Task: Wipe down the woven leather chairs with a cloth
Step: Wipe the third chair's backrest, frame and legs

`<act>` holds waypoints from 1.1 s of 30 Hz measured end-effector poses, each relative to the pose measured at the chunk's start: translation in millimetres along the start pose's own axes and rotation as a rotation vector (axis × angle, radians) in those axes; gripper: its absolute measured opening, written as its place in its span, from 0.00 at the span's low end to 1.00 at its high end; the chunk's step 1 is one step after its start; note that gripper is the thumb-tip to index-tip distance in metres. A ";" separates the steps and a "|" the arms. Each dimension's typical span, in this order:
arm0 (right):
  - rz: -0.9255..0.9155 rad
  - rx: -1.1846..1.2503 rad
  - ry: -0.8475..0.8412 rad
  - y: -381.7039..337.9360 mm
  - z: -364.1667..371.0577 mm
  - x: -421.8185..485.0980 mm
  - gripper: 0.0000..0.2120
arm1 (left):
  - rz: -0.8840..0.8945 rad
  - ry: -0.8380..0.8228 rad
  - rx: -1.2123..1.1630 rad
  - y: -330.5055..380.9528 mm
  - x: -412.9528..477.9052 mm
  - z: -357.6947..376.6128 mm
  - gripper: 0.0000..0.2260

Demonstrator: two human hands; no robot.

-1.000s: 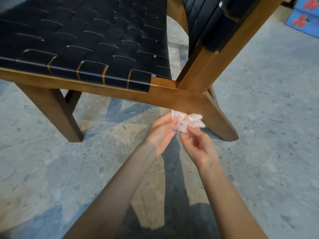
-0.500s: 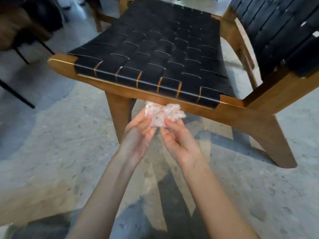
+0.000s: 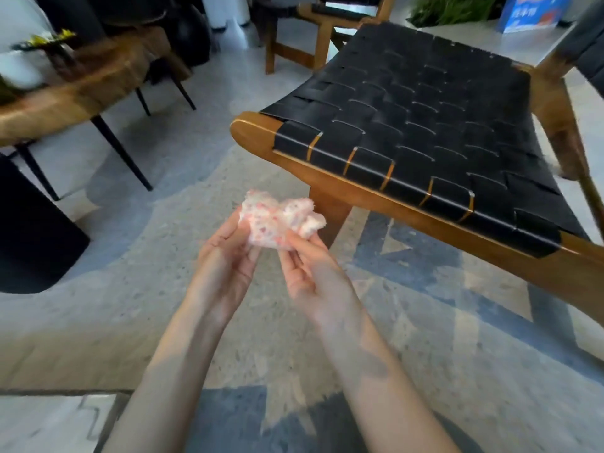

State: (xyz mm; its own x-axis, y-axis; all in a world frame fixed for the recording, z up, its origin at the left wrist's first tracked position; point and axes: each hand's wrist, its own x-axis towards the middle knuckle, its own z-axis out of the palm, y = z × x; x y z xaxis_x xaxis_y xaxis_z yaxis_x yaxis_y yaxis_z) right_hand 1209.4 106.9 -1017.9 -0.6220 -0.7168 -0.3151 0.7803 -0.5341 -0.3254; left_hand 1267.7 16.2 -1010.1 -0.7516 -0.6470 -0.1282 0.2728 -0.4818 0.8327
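A small white cloth with pink specks (image 3: 277, 220) is bunched up between both hands, above the floor in front of the chair. My left hand (image 3: 225, 256) holds its left side with the fingertips. My right hand (image 3: 309, 269) pinches its lower right part with thumb and fingers. The woven black leather chair seat (image 3: 425, 125) on a brown wooden frame (image 3: 255, 132) stands to the upper right, its front left corner close to the cloth but apart from it.
A wooden table on thin black legs (image 3: 81, 89) stands at the upper left, with a dark object (image 3: 29, 230) below it at the left edge. A second wooden chair (image 3: 327, 31) stands behind. The floor is grey speckled stone.
The view has swung left and back from the chair's rear leg to its front left corner. Both hands have kept hold of the cloth and drawn away from the frame.
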 end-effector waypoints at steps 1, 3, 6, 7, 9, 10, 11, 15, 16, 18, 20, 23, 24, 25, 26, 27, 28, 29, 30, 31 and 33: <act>0.039 0.040 0.023 4.1 6.9 6.7 0.13 | 0.010 0.019 0.000 4.3 4.8 -4.3 0.14; 0.090 0.123 0.082 6.2 19.0 20.3 0.13 | 0.017 0.038 0.043 10.0 14.3 -5.3 0.13; 0.086 0.131 0.082 0.7 28.8 31.7 0.13 | -0.002 0.032 0.087 14.4 28.0 3.0 0.12; 0.071 0.135 0.057 -2.1 30.7 33.2 0.15 | -0.006 0.012 0.087 15.9 33.3 6.9 0.12; 0.047 0.171 0.012 -5.8 32.4 36.2 0.17 | 0.001 -0.034 0.116 18.3 42.2 14.8 0.12; 0.039 0.185 -0.004 -5.7 33.0 36.9 0.18 | 0.012 -0.051 0.139 18.7 45.1 18.5 0.12; 0.034 0.205 -0.025 -4.7 32.6 37.9 0.18 | 0.026 -0.061 0.159 18.4 47.0 21.7 0.12; 0.019 0.269 -0.116 -0.9 29.2 41.5 0.20 | 0.077 -0.080 0.167 19.0 50.1 23.4 0.12; 0.003 0.247 -0.131 -0.7 29.0 42.3 0.19 | 0.087 -0.090 0.159 20.3 51.0 21.3 0.12; -0.031 0.188 -0.161 0.5 31.4 45.5 0.18 | 0.116 -0.119 0.160 24.6 54.7 15.2 0.13; -0.060 0.140 -0.175 3.5 36.2 49.3 0.17 | 0.143 -0.133 0.181 30.2 59.1 9.7 0.14; -0.068 0.097 -0.206 8.1 45.2 56.2 0.17 | 0.188 -0.135 0.170 41.5 66.8 3.1 0.16; -0.069 0.079 -0.222 9.2 47.8 57.9 0.17 | 0.205 -0.134 0.161 45.8 68.5 1.7 0.16; -0.070 0.061 -0.234 9.8 49.3 59.3 0.17 | 0.222 -0.138 0.158 49.0 69.8 0.7 0.16; -0.074 0.045 -0.241 9.9 49.7 60.0 0.17 | 0.231 -0.149 0.163 51.1 69.5 0.7 0.17; -0.078 0.030 -0.247 9.5 48.9 59.3 0.17 | 0.233 -0.162 0.179 51.7 68.0 1.2 0.17; -0.081 0.014 -0.247 8.6 46.7 57.5 0.17 | 0.232 -0.172 0.199 50.6 65.1 1.8 0.17; -0.081 -0.002 -0.239 7.6 44.1 54.9 0.17 | 0.228 -0.178 0.222 47.7 61.3 2.3 0.17; -0.079 -0.011 -0.217 6.7 40.5 52.0 0.16 | 0.222 -0.183 0.244 43.7 56.4 3.0 0.16; -0.075 -0.008 -0.184 6.0 36.4 49.0 0.16 | 0.216 -0.183 0.266 38.8 50.7 3.4 0.16; -0.082 0.018 -0.104 4.4 26.5 41.6 0.16 | 0.210 -0.178 0.296 27.7 38.4 3.8 0.15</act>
State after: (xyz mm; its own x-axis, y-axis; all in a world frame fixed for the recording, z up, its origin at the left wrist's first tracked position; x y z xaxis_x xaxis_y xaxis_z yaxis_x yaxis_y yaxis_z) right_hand 1188.6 62.9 -1008.8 -0.6741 -0.7128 -0.1935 0.7290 -0.5998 -0.3298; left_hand 1244.1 -19.7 -989.9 -0.7973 -0.5882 0.1353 0.2663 -0.1416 0.9534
